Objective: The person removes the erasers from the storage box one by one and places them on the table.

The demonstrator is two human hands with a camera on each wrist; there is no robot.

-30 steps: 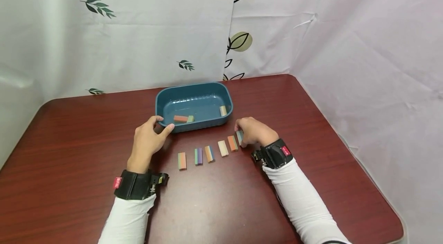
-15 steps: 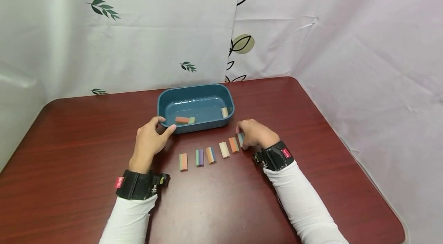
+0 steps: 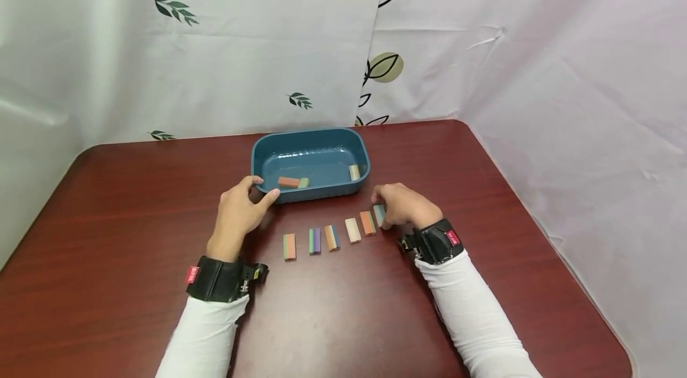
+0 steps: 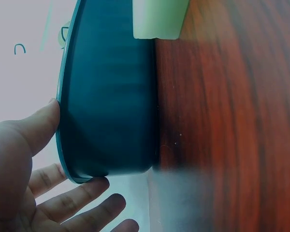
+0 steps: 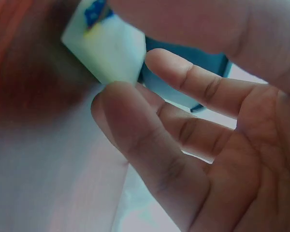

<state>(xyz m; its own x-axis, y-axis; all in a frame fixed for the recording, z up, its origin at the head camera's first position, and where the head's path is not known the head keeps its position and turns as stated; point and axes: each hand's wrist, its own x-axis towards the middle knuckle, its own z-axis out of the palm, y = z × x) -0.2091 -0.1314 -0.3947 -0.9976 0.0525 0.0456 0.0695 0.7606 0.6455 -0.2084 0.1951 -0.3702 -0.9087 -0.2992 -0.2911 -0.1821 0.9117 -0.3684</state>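
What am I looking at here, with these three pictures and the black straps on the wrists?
These are a person's two bare hands at a red-brown table, and the black straps carry small cameras. The wide picture comes from a camera on the head, looking down. The other two come from the wrists, very close up and blurry.

The left hand holds the near corner of a blue tub; its wrist view shows thumb and fingers on the rim. In the tub lie a few small blocks.

In front of the tub, six coloured blocks stand in a row. The right hand pinches the end block; its wrist view shows a pale block at the fingertips.
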